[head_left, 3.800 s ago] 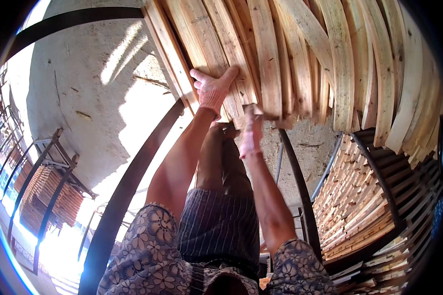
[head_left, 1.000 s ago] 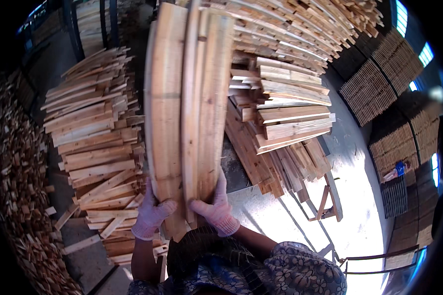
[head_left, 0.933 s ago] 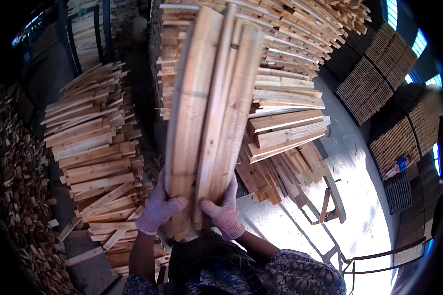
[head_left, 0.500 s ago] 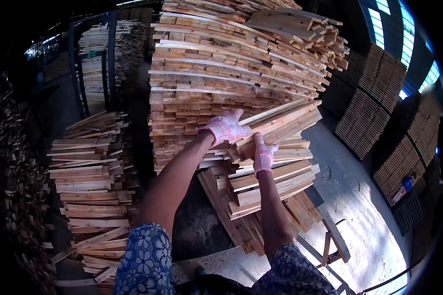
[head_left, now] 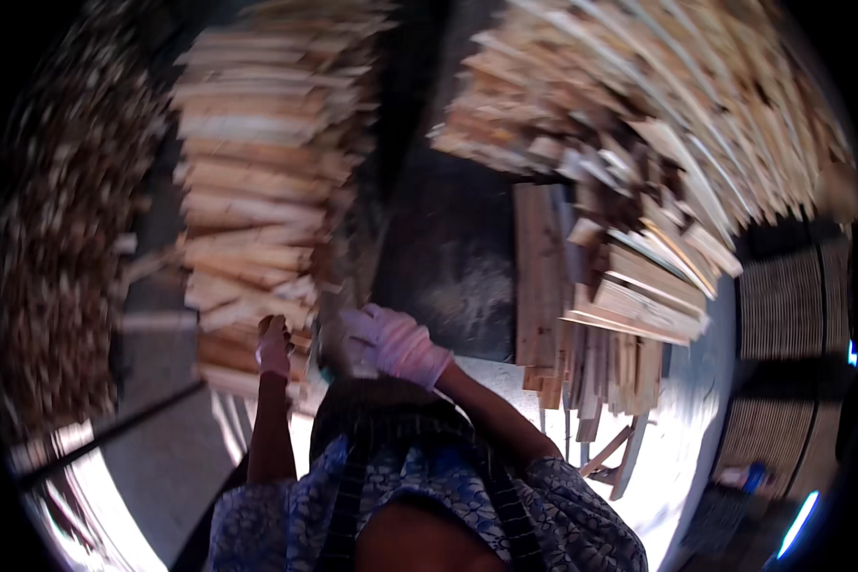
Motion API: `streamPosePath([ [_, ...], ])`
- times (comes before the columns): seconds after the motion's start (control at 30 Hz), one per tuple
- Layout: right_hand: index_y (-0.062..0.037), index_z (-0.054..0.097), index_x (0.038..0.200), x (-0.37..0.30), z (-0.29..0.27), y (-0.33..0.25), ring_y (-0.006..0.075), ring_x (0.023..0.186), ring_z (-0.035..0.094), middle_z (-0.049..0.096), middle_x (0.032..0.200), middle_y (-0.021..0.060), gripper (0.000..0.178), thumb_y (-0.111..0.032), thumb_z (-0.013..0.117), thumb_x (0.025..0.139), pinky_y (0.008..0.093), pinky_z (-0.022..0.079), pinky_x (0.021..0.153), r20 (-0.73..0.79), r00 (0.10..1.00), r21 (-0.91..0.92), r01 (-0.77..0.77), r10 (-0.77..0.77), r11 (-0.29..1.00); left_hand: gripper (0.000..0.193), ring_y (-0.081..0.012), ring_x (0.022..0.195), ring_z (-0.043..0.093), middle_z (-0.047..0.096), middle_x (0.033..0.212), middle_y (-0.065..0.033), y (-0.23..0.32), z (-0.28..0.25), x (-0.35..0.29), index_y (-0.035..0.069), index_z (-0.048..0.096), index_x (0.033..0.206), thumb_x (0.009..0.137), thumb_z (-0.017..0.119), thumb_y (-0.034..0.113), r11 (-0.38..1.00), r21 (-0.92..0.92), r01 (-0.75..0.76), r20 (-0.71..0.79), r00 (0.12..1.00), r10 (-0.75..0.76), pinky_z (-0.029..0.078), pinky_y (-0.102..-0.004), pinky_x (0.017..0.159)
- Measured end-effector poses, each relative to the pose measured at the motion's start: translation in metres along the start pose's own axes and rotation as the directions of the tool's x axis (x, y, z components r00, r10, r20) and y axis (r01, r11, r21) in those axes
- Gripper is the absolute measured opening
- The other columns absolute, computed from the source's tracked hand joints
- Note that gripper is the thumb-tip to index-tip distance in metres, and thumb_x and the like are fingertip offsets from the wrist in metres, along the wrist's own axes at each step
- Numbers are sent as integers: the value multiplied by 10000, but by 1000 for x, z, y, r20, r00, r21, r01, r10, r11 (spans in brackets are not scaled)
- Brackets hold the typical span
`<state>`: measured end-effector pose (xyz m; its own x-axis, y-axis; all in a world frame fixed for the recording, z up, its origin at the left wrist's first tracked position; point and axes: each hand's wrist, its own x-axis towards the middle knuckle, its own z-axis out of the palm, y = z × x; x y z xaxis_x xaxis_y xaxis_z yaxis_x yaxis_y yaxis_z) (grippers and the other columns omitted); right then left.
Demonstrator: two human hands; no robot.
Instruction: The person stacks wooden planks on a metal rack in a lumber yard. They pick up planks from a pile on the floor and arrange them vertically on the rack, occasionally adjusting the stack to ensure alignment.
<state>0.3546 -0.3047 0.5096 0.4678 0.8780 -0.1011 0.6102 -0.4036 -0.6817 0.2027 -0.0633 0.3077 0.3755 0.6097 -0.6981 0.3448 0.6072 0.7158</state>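
My left hand (head_left: 274,351), in a pale pink glove, is at the near end of a stack of wooden boards (head_left: 248,229) on the left. It overlaps the lowest boards, but blur hides whether its fingers grip one. In front of my body is my right hand (head_left: 398,345), gloved too, its fingers pointing left toward that stack. Those fingers are smeared, and anything in them cannot be made out. To the right, loose planks (head_left: 629,310) lie on a low pile, apart from both hands.
A large layered lumber stack (head_left: 677,86) fills the upper right. Left of the board stack rises a dark heap of wood pieces (head_left: 62,248). A black flat surface (head_left: 448,276) lies between the piles. Slatted stacks (head_left: 782,305) stand at the far right.
My view has swung left and down. Both hands have left the planks they held by the large stack and are now lower, close to my body and the left-hand board stack.
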Motion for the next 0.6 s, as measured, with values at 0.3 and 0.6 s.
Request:
streamPosePath([
  [0.3,-106,630,1268,48,302,85,150,757,672,684,949,49,416,-358,681,940,303,548,645,714,628,217,-620,311,754,165,-153,582,501,517,750,-3,-201,-170,-53,161,608,1038,927,662,271,763,-525,377,-31,888,-460,419,-327,490],
  [0.6,-134,609,925,125,452,160,123,564,587,595,725,0,177,-302,657,954,295,482,487,784,412,265,-899,464,349,313,-166,734,588,584,859,-16,-316,-146,2,147,593,1153,931,661,357,622,-689,372,-63,824,-563,506,-341,665],
])
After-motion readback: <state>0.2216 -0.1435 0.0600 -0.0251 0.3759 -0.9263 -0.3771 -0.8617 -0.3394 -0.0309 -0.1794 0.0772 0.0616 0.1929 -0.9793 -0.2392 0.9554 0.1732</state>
